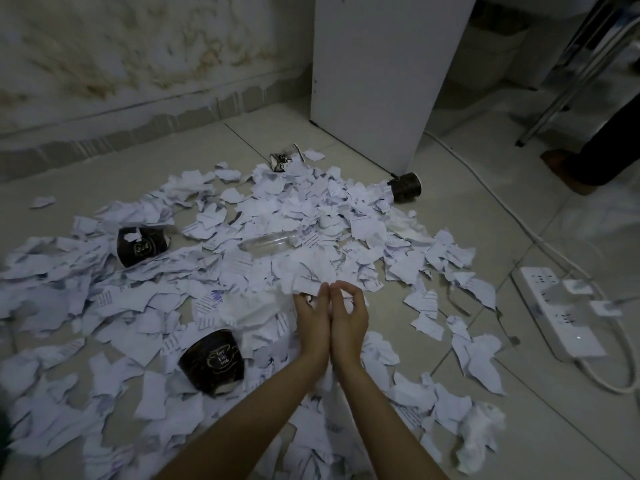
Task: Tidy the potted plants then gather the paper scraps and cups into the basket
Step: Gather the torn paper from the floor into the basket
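Roughly counted, four dark cups lie tipped among the paper scraps point(311, 209) on the floor point(467, 209): one point(212, 362) near the left hand point(311, 323) with gold script too blurred to read, one point(141, 244) at left, one point(405, 187) by the white panel point(377, 74), and one point(280, 161) farthest off. One clear bottle point(268, 243) lies on its side, long axis left-right, amid the scraps. Both hands meet edge to edge, fingers curled around a bunch of scraps, the right hand point(349, 320) touching the left; a power strip point(561, 313) lies at right.

An office corner (dim): tiled floor point(433, 161), white cabinet point(377, 71), power strip point(554, 306), chair legs point(568, 77).
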A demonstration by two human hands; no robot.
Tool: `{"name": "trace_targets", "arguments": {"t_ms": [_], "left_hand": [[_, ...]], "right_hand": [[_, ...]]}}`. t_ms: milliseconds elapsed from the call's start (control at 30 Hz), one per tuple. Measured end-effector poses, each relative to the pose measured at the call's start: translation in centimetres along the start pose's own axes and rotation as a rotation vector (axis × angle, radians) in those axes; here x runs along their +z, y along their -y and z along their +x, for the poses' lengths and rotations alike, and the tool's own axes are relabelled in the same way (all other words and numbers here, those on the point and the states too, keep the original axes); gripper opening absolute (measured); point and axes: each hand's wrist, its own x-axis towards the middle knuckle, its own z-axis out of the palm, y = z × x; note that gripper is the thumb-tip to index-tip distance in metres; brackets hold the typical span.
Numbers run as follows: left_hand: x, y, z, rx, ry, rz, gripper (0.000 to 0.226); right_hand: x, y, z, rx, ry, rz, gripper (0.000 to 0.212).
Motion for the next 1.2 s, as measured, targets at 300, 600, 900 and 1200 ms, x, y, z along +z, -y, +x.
{"name": "trace_targets", "arguments": {"t_ms": [300, 600, 900, 1200], "left_hand": [[-0.3, -2.5, -0.7, -0.096, -0.031, -0.042, 0.031], [-1.0, -6.0, -1.6, 0.076, -0.099, -0.065, 0.033], [-2.6, -9.2, -1.7, 0.217, -0.001, -0.025, 0.013], [-4.0, -13.5, -1.8, 0.263, -0.272, -0.027, 0.045]], "right_hand": [[0.5, 3.2, -0.8, -0.007, -0.010, 0.048, 0.019], [1.9, 6.4, -1.5, 0.036, -0.010, 0.057, 0.030], [4.2, 10.0, -2.0, 0.123, 0.017, 0.142, 0.033], [5.9, 13.3, -4.0, 0.287, 0.226, 0.222, 0.045]]}}
